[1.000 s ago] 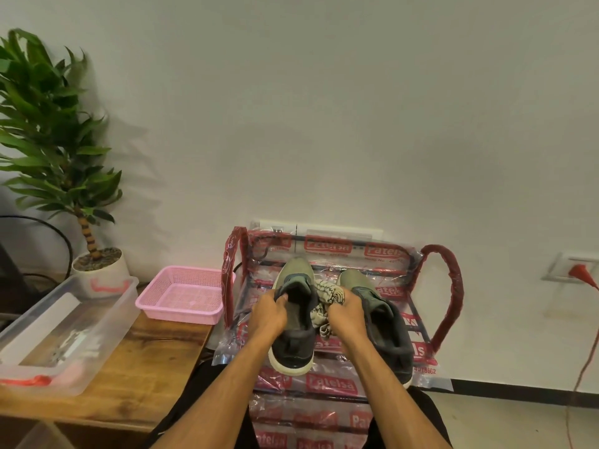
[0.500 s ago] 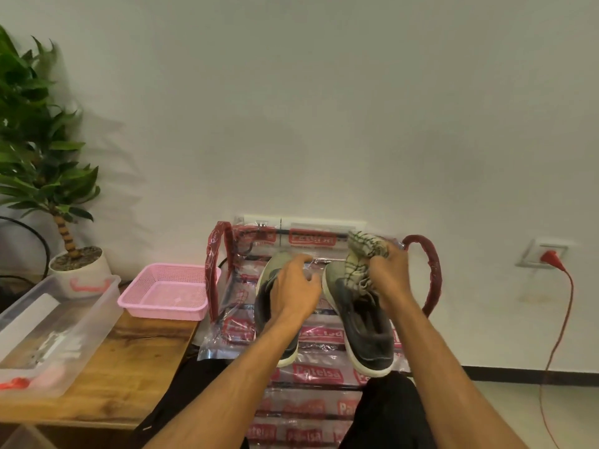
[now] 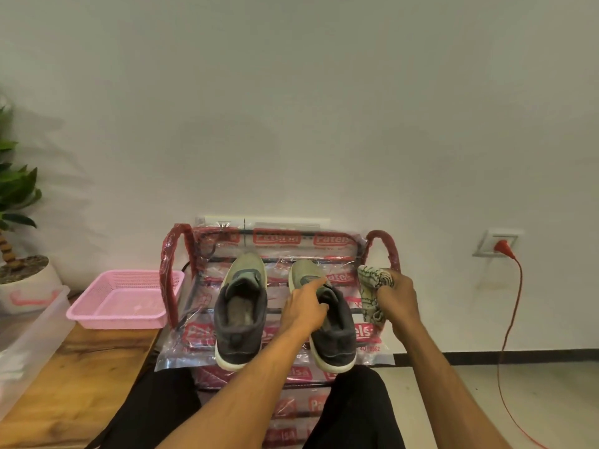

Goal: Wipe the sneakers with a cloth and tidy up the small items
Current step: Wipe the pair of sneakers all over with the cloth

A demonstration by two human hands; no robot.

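At the far left a leafy green plant in a white pot (image 3: pixel 29 280) stands behind a clear plastic storage bin (image 3: pixel 29 338) on the wooden tabletop (image 3: pixel 81 384). What lies in the bin is too blurred to name. Beside it sits a pink plastic mesh basket (image 3: pixel 113 321), and I can make out no item inside it.

Next comes a wire shoe rack wrapped in red-printed clear plastic (image 3: pixel 278 238), which carries both shoes. The first grey-green sneaker with a dark heel and white sole (image 3: pixel 241 319) lies untouched. The left hand (image 3: pixel 303 311) is on the second matching sneaker (image 3: pixel 337 338), with its index finger straight along the tongue and the other fingers curled over the collar. The right hand (image 3: pixel 397 296) pinches a bunched pale patterned cloth (image 3: pixel 372 286) just beside that shoe, its fingers closed round the wad.

Both heels overhang the rack's front edge on slick plastic, so a firm wipe could push a sneaker off. The cloth's hanging tail might also catch on the rack's red side loop.

Further right, a red plug and cord (image 3: pixel 500 246) hang from a white wall socket.
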